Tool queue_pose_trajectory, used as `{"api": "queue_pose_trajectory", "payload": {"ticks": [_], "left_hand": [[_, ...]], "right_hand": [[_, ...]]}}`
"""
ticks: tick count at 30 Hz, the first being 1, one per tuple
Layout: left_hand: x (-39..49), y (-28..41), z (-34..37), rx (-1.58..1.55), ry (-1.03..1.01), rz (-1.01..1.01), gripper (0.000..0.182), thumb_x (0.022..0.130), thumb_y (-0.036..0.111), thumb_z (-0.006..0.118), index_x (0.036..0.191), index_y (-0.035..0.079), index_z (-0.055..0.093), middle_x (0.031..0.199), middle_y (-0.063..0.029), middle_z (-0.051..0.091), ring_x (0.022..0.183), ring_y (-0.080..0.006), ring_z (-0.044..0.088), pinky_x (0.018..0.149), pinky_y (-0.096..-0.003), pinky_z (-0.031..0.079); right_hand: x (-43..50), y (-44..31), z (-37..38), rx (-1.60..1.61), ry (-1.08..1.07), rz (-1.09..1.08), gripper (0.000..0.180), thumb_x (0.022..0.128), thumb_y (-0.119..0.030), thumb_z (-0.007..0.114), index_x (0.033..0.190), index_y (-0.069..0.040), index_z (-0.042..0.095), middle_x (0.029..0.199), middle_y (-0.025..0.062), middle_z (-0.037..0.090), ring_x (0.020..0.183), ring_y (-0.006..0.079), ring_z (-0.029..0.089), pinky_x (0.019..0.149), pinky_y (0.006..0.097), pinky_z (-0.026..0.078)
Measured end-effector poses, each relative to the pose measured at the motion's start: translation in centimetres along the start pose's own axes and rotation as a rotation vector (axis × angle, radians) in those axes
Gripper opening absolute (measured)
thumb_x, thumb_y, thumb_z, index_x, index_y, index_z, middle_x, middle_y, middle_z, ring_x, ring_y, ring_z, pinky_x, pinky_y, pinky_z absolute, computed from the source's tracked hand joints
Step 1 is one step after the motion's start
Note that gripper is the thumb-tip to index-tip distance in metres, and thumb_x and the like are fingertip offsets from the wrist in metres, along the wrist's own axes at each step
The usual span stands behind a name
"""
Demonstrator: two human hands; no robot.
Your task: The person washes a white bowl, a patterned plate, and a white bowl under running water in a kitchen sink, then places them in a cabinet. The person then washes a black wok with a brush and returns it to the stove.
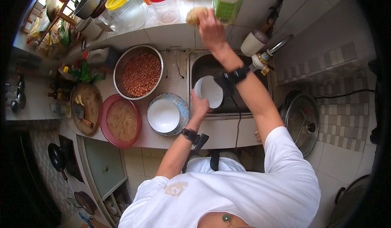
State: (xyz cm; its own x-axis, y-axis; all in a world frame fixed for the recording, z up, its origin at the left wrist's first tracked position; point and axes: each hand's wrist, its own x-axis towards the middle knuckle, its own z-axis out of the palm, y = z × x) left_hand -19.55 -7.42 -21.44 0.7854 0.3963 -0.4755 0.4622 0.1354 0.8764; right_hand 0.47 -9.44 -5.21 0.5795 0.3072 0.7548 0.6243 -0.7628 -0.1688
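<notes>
My left hand [200, 105] grips the rim and side of a white bowl [212, 90], tilted over the near left part of the steel sink [195, 67]. My right hand [211, 29], slightly blurred, reaches past the sink to the tiled ledge. Its fingers are closed around a tan loofah sponge [192, 16], just left of a white and green detergent bottle [225, 2]. Another white bowl [163, 115] rests on a blue patterned plate [183, 118] at the sink's left.
Left on the counter are a steel basin of red-skinned peanuts [142, 75], a pink basin of soaking noodle-like strands [122, 119] and a round chopping board [88, 103] with a cleaver [78, 112]. A faucet [264, 58] and glass-lidded pot [305, 124] stand right. Jars [165, 10] line the ledge.
</notes>
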Motion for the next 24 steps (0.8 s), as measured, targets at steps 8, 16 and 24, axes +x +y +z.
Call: {"api": "queue_pose_trajectory", "payload": {"ticks": [8,16,24], "left_hand": [[1.1,0.4,1.9,-0.005,-0.087,-0.081,0.068,0.069,-0.003,0.044,0.132,0.009,0.023,0.116,-0.0198,0.047,0.103,-0.0400,0.051,0.051,-0.0448,0.058],[7.2,1.0,2.6,0.085,-0.413,-0.247,0.066,0.069,0.003,0.050,0.131,0.006,0.028,0.120,-0.0231,0.047,0.103,-0.0411,0.051,0.056,-0.0497,0.055],[4.2,3.6,9.8,0.753,-0.030,0.991,0.051,0.078,0.038,0.056,0.118,0.007,0.049,0.108,-0.0161,0.057,0.103,-0.0391,0.050,0.086,-0.0413,0.043]], "right_hand": [[-5.1,0.1,0.0,0.244,-0.130,-0.087,0.059,0.068,0.012,0.046,0.124,-0.005,0.040,0.124,0.0204,0.041,0.109,0.0370,0.047,0.087,0.0416,0.044],[-26.5,4.1,-6.3,0.571,-0.788,0.074,0.054,0.064,-0.005,0.066,0.115,-0.001,0.049,0.108,0.0200,0.056,0.101,0.0388,0.051,0.090,0.0446,0.040],[-28.1,8.1,-5.4,0.900,-0.579,0.836,0.008,0.073,-0.001,0.063,0.081,0.000,0.061,0.078,0.0081,0.064,0.073,0.0201,0.061,0.064,0.0290,0.044]]}}
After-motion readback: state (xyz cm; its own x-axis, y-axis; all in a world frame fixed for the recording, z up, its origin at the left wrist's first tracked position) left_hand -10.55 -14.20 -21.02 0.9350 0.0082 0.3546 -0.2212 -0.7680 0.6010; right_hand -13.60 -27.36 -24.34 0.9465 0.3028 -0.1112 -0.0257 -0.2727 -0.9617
